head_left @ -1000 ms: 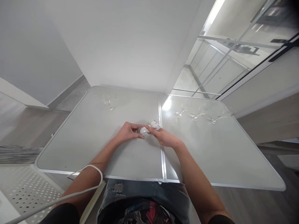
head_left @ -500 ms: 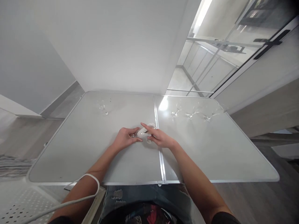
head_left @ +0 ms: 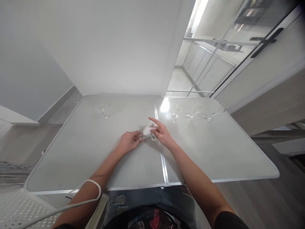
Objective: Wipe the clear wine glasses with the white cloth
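Observation:
Low over the middle of the table, I hold a clear stemmed glass (head_left: 145,132) tilted on its side, its bowl toward the right. My left hand (head_left: 128,141) is closed around the foot or stem end. My right hand (head_left: 164,135) pinches a white cloth (head_left: 153,138) at the bowl's mouth, with its index finger stretched out. White cloth shows through the bowl, and a loop of it hangs below the right fingers. How far the fingers reach into the bowl is hidden.
Three clear stemmed glasses (head_left: 190,117) stand at the back right of the grey table (head_left: 78,156). Another clear glass piece (head_left: 101,110) is at the back left. A metal seam (head_left: 163,162) crosses the tabletop. A white cable (head_left: 78,205) loops over my left forearm.
My right hand has shifted slightly up and turned, so more of the cloth-filled bowl shows. My left hand stays at the stem end. The view has moved slightly.

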`<state>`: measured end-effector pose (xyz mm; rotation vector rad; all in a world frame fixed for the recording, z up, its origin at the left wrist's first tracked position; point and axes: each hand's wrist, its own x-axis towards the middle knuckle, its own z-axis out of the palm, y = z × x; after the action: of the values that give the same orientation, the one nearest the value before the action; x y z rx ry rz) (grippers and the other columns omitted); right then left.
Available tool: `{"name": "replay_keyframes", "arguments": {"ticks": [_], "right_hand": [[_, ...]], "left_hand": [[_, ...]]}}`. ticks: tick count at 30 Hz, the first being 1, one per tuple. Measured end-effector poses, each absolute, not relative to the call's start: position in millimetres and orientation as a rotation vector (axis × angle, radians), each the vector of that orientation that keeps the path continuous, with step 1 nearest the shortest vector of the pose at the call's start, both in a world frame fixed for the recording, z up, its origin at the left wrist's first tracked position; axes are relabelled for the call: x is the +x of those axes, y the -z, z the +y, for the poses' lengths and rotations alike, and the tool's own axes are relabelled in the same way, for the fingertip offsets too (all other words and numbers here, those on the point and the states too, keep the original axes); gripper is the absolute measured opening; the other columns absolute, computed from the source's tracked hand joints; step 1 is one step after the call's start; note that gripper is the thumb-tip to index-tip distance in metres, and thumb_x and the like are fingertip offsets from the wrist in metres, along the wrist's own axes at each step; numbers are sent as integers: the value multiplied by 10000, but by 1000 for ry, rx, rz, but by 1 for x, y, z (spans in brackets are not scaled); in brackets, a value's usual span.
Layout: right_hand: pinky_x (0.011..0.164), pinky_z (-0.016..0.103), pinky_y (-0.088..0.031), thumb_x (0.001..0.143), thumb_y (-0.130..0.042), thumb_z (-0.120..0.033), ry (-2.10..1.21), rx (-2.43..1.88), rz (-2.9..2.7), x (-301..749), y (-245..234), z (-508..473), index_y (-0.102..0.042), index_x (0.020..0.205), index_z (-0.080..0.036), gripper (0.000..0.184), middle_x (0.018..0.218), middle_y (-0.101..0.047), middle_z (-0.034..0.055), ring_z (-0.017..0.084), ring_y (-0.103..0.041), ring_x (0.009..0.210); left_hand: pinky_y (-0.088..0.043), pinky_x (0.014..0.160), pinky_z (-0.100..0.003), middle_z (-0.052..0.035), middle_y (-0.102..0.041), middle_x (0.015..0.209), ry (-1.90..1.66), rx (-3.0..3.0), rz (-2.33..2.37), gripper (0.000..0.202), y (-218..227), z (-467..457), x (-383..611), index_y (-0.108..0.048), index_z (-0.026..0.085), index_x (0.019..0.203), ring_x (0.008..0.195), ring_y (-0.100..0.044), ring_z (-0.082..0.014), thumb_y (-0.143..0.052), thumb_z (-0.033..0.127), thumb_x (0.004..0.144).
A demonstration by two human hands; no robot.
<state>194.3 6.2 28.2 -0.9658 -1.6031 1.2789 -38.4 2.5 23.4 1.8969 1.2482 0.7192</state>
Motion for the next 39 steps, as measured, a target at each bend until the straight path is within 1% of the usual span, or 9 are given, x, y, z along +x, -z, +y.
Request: {"name": "replay_keyframes", "arguments": {"ticks": [3,10,13,18,21,24,29,34,39], "right_hand": [[617,248,-400,1015,-553,-457,-1264,-875,-1784,202,-33,7,-318,1604,-219,679,721,-572,-32,132,-447,614],[675,268,-405,1049,-511,-383,-1113,-593,-2144,220,-35,9,-416,1563,-271,534,776,-591,-19,139,-462,667],[647,261,-398,1040,-520,-352,-1042,-733,-2035,211,-32,8,-521,1491,-276,457,746,-555,-29,124,-443,623],[574,253,-378,994,-588,-412,-1096,-940,-1625,200,-34,9,-550,1444,-223,489,725,-547,-31,114,-427,569],[554,251,-352,980,-606,-465,-1228,-889,-1565,205,-40,9,-518,1459,-205,552,759,-584,-18,112,-424,573],[567,256,-355,967,-626,-495,-1326,-790,-1647,214,-45,8,-496,1483,-221,598,789,-611,-8,116,-440,588],[578,271,-373,908,-688,-528,-1237,-873,-1294,219,-39,15,-655,1156,-199,413,691,-560,-24,128,-441,580],[680,293,-466,850,-741,-470,-1277,-823,-784,203,-28,24,-639,954,-209,299,838,-629,17,155,-557,725],[686,339,-503,906,-618,-471,-1591,-666,-699,178,-22,13,-605,847,-219,258,836,-641,42,199,-594,743]], "left_hand": [[-393,572,-248,-24,-637,650,-681,1909,1213,188,-27,1,-39,-720,189,798,587,-539,-143,-697,373,829],[-278,465,-234,-26,-528,629,-318,1194,742,454,-35,11,-58,-682,120,705,459,-316,-55,-736,559,808],[-323,484,-234,-39,-574,645,-388,1263,822,451,-33,14,-56,-718,125,775,482,-405,-78,-703,571,841],[-470,643,-276,-61,-716,777,-926,1806,1198,323,-29,2,-36,-753,191,933,678,-612,-173,-730,494,824],[-440,632,-269,-46,-690,742,-1017,1931,1263,279,-25,-4,-30,-757,206,896,655,-570,-159,-672,470,871],[-363,541,-253,-4,-540,600,-803,1585,1081,366,-23,-2,-31,-733,166,797,534,-432,-111,-639,506,895],[-315,497,-250,48,-382,590,-713,1017,888,345,-19,6,-35,-741,128,872,488,-254,-60,-734,471,830],[-373,546,-260,20,-446,640,-968,1061,916,352,-17,0,-26,-687,143,777,540,-355,-76,-724,484,858],[-388,563,-252,9,-518,641,-1084,1162,937,352,-16,-8,-15,-696,152,835,579,-466,-98,-729,502,861]]}}
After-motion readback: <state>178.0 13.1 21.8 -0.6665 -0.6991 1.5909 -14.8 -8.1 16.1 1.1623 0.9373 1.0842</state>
